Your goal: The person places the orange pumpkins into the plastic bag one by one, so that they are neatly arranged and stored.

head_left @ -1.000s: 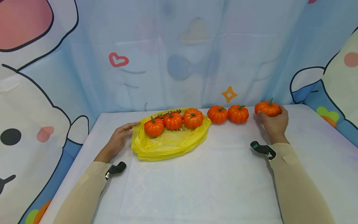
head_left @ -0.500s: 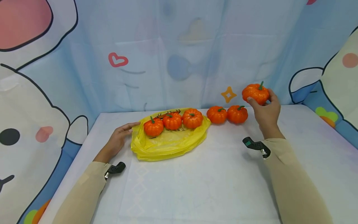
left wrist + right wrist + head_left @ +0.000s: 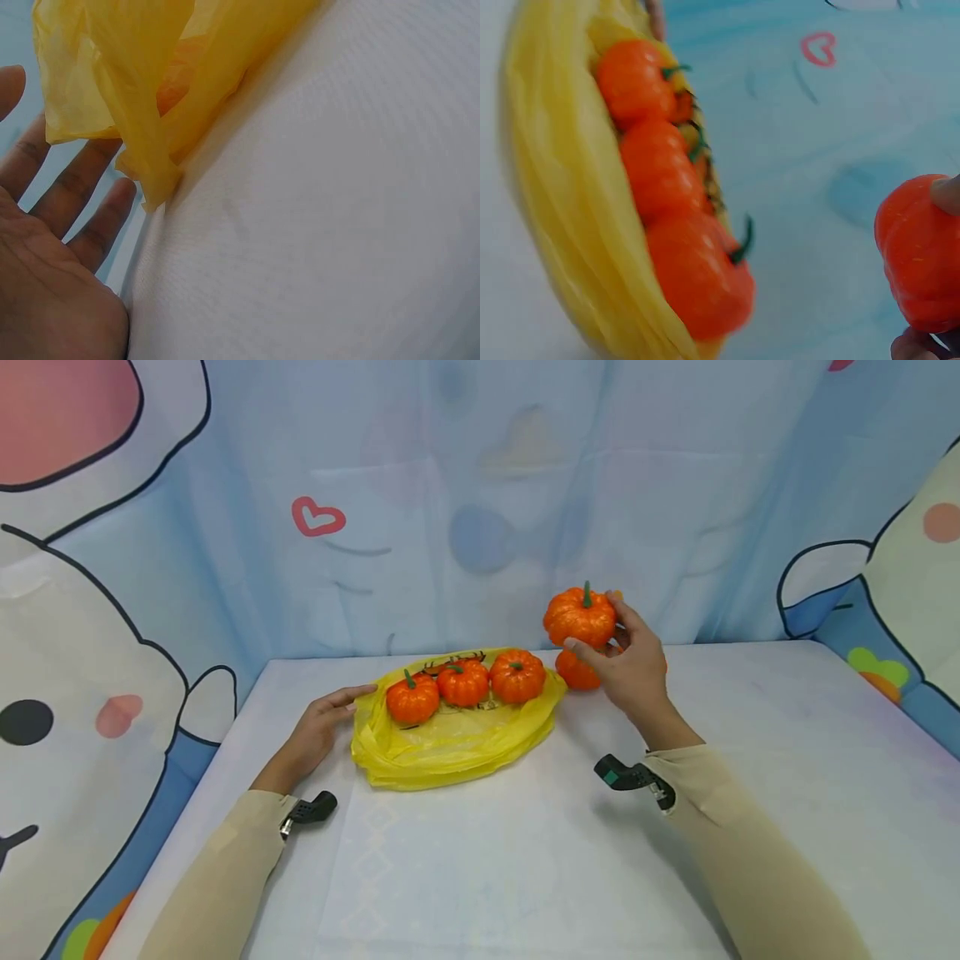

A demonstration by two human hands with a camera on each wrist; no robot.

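Pumpkin (image 3: 580, 617) held up off worktop (image 3: 525, 860) in right hand (image 3: 626, 664), fingers curled round its underside & far side, stem up, so its axis is vertical. It hangs approx 1 o'clock of yellow bag (image 3: 453, 739), just above & a bit past bag's right edge. Bag lies flattened on worktop w/ three pumpkins (image 3: 463, 683) in a row along its far side, row running 9-to-3. One more pumpkin (image 3: 576, 671) sits on worktop partly hidden behind right hand; whether another sits behind it, can't tell.

Left hand (image 3: 318, 735) rests flat at bag's 9 o'clock edge, fingers straight, touching the plastic; left wrist view shows palm open beside bag fold (image 3: 150, 112), holding nothing. Right wrist view: held pumpkin (image 3: 921, 251) at frame right, bag (image 3: 570, 247) & its row at left, clear gap between.

Right hand is the nearer to bag's open spot; bag lies at 9 o'clock from held pumpkin.

Vs 0.5 s ago: pumpkin has travelled toward 9 o'clock, from past the two loose ones to over bag's right edge. Left hand & bag unchanged.
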